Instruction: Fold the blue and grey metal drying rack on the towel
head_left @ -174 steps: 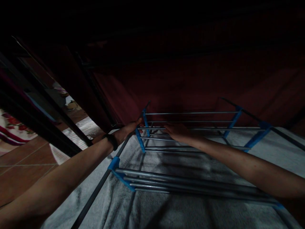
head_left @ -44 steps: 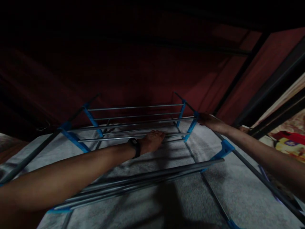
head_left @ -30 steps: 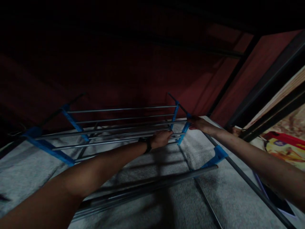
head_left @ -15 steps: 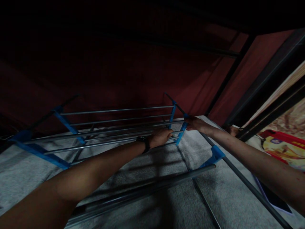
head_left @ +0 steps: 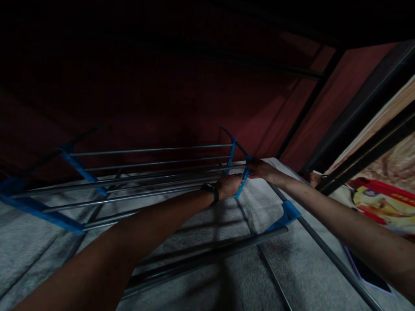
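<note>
A rack of thin metal tubes (head_left: 152,149) and blue plastic brackets (head_left: 78,164) lies on a grey cloth surface (head_left: 292,268). My left hand (head_left: 229,185), with a black watch (head_left: 210,192) on its wrist, is closed round a metal tube beside the right-hand blue bracket (head_left: 240,188). My right hand (head_left: 262,170) grips the upper corner of that same bracket, where it meets the dark side pole (head_left: 330,250). Its fingertips are partly hidden. Nearer to me, another blue bracket (head_left: 285,216) sits on this pole.
Several loose metal tubes (head_left: 194,259) lie at the front. A dark red wall (head_left: 162,103) rises behind the rack. At right are a black frame bar (head_left: 311,103), a red and yellow package (head_left: 382,198) and a dark flat device with a pale edge (head_left: 366,268).
My left hand has slid right along the tube, closer to the bracket. My right hand keeps its hold. The rack appears shifted slightly left in view.
</note>
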Tool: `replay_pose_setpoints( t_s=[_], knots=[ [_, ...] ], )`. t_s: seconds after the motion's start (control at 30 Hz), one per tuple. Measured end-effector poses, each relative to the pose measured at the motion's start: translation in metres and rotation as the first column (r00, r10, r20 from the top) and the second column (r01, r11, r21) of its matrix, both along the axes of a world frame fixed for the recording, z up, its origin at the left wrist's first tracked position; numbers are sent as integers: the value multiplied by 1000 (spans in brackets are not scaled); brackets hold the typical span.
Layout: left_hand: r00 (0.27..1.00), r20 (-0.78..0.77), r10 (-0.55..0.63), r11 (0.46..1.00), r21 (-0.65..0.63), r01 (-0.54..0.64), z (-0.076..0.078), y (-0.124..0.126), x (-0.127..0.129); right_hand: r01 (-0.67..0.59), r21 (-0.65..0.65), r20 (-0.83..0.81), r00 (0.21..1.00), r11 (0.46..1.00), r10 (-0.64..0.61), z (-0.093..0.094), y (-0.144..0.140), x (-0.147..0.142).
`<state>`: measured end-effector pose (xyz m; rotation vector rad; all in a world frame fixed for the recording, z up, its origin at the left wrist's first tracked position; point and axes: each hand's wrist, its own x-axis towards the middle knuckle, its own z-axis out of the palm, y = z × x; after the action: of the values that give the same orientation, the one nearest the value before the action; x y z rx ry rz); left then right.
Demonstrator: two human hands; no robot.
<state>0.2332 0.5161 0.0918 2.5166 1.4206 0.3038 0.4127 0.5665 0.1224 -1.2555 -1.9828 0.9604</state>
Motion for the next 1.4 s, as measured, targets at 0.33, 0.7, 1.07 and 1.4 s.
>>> replay_pose_setpoints(
  t_s=[0.33,0.7,1.07,1.4],
  knots=[
    [997,74,11,1000,-14,-10,-6,19,0,91,-133,25,996,987,-89,1,-2,-5],
    [988,144,53,995,-92,-40,-10,20,-1,109,-207,-17,993,972,-115,5,-4,-5],
    [981,186,50,989,-144,-23,-10,33,2,145,-234,-50,986,961,-161,8,-9,-9],
    [975,218,34,979,-203,11,-8,36,2,147,-264,-108,978,953,-181,19,-23,-15]
  ],
)
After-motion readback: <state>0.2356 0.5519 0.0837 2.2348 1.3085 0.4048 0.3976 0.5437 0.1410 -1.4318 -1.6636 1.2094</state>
